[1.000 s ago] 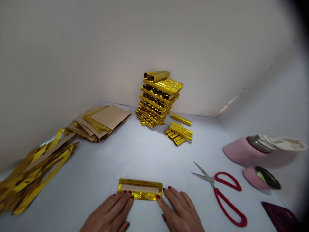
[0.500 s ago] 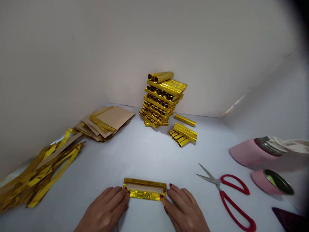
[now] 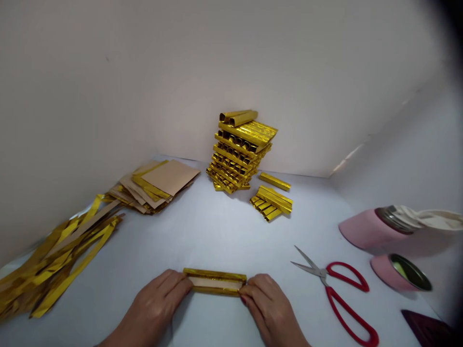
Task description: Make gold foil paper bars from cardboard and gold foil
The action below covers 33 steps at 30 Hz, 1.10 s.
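Note:
At the near middle of the table lies a gold foil paper strip (image 3: 216, 283), its long edges folded up and its tan inner side showing between them. My left hand (image 3: 161, 300) grips its left end with fingers closed. The right end is pinched by my right hand (image 3: 266, 302), thumb at the near edge and fingers bent over. My fingertips partly hide both ends of the strip. Red-handled scissors (image 3: 336, 294) rest with blades parted to the right of my right hand.
Beyond stand a tall stack of folded gold paper tubes (image 3: 240, 149) and a smaller pile (image 3: 272, 202). Square paper sheets (image 3: 168, 177) and loose gold strips (image 3: 68, 255) lie left. At right are a pink bottle (image 3: 376, 229), a pink cup (image 3: 388, 272) and a dark flat object (image 3: 425, 327).
The near flap of the gold paper has been raised, so the strip looks narrower. My fingers have curled tighter around both ends. The whole view has shifted slightly.

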Each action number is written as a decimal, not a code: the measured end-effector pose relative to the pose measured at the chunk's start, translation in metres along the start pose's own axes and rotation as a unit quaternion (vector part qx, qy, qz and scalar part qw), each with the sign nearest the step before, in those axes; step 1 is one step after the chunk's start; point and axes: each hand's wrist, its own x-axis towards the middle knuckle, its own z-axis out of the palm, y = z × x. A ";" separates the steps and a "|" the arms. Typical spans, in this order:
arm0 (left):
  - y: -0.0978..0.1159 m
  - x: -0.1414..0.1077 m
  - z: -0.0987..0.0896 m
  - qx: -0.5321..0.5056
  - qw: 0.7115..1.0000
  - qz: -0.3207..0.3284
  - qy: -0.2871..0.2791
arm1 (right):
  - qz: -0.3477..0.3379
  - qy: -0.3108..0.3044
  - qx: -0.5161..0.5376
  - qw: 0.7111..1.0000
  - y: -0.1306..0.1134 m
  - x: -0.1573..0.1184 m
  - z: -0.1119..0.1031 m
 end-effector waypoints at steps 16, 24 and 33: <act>-0.001 0.002 -0.003 0.067 0.996 0.044 0.040 | -0.036 0.007 -0.073 0.997 0.003 0.006 0.001; -0.005 -0.008 0.009 0.128 0.988 0.070 0.053 | -0.203 0.051 -0.166 0.964 -0.012 0.018 0.018; 0.010 0.017 0.000 0.142 0.978 0.104 0.109 | -0.206 0.024 -0.131 0.969 -0.017 0.022 0.028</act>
